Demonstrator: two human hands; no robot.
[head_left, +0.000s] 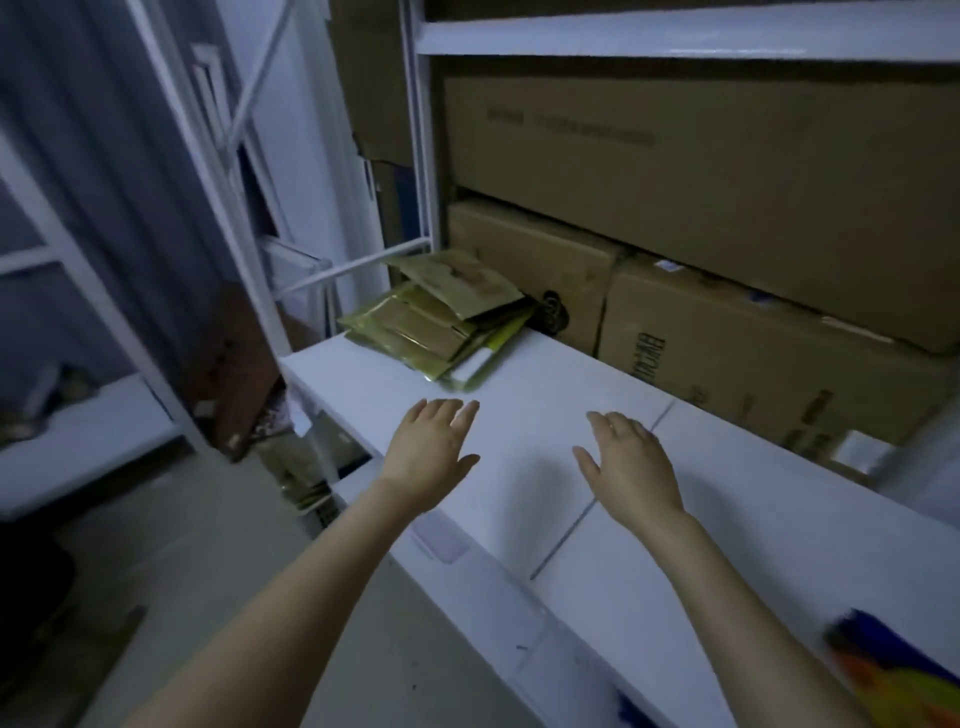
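Brown cardboard boxes (727, 171) stand stacked beneath a white rack beam (675, 36). A blurred blue-and-orange object (893, 670) lies lower right, with grey floor (182, 519) to the left.

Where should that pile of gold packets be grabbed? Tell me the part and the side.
Probably the near edge of the pile of gold packets, where they lie flat and fanned on the white shelf. Come from the front, the open left hand leading: a cardboard box and a rack rail close off the far sides.
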